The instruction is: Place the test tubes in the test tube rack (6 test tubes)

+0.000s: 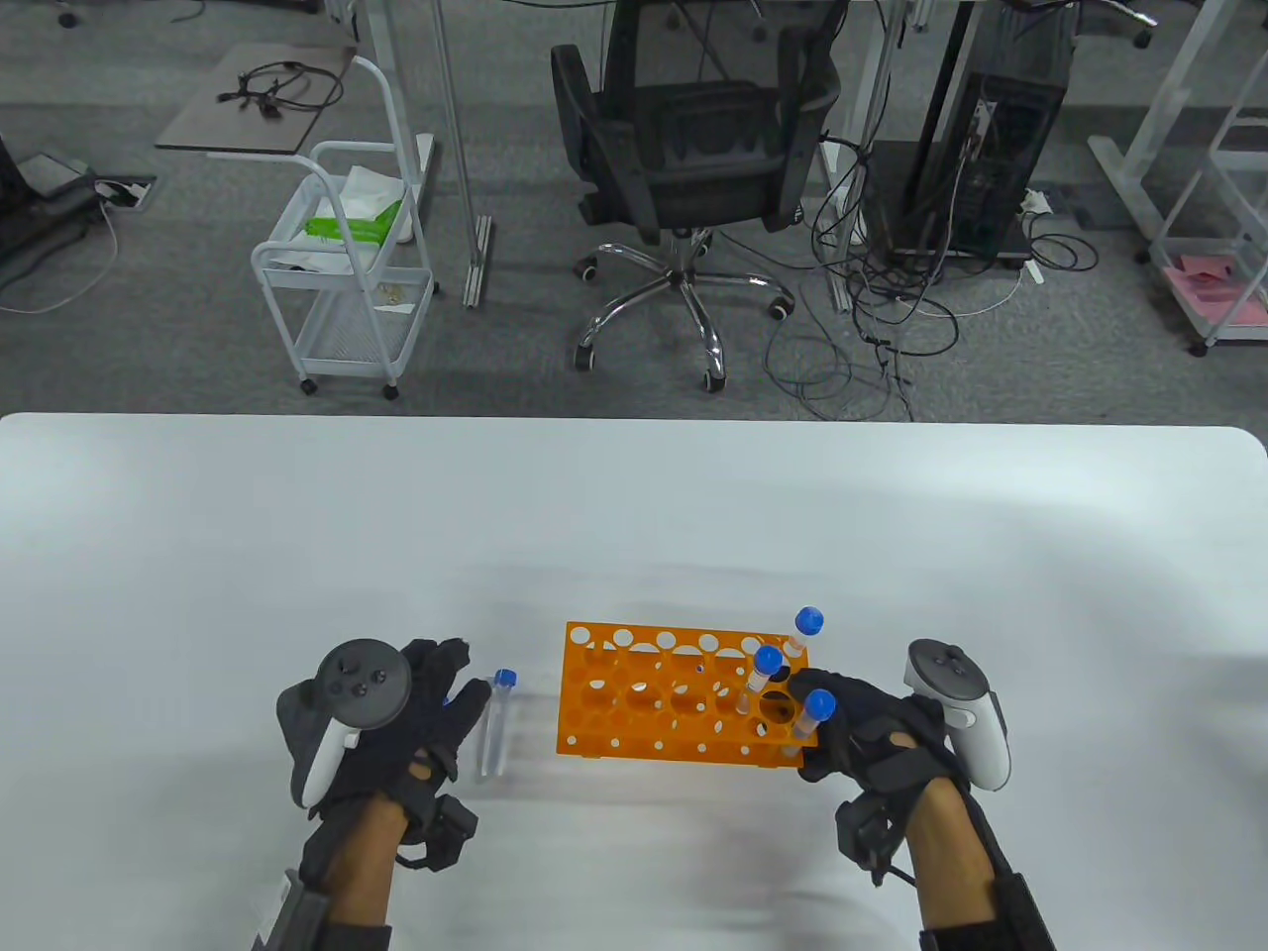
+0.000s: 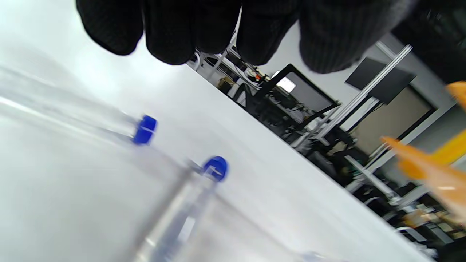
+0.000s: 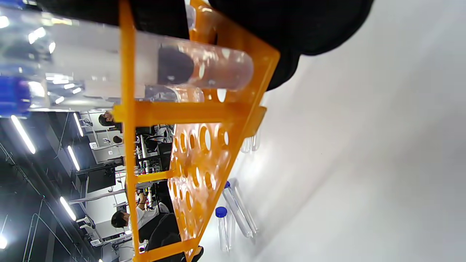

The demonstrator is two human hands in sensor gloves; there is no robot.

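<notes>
Three tubes in rack (image 1: 684,698) | right hand (image 1: 872,738) grips one tube (image 1: 807,721) | left hand (image 1: 396,733) spread beside lying tube (image 1: 497,721)

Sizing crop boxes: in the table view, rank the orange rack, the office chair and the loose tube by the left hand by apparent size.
1. office chair
2. orange rack
3. loose tube

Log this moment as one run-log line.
rack: three tubes standing at right end | right hand: holds nearest tube in a hole | left hand: over loose tubes on the table | remaining: at least two
</notes>
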